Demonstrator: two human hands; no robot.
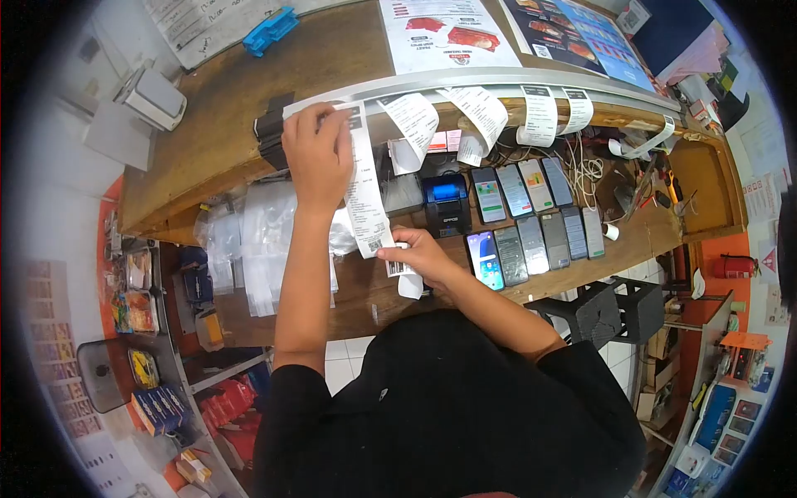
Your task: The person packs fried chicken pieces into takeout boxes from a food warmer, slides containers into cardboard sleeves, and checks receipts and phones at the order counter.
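Observation:
A long printed receipt (363, 187) hangs from the metal rail at the shelf edge. My left hand (320, 158) is at its upper end by the rail, fingers bent against the paper. Lower down, my right hand (422, 256) pinches the bottom of the paper, where a curled strip (409, 286) also hangs. To the right, more receipts (413, 120) hang from the same rail (498, 76). Beyond my right hand stands a small black printer (447, 203) with a blue part on top.
Several phones (531, 249) lie in two rows on the desk, one with a lit screen. Clear plastic bags (270, 241) are at the left. White cables (585, 170) tangle behind the phones. A black stool (598, 314) stands at the lower right.

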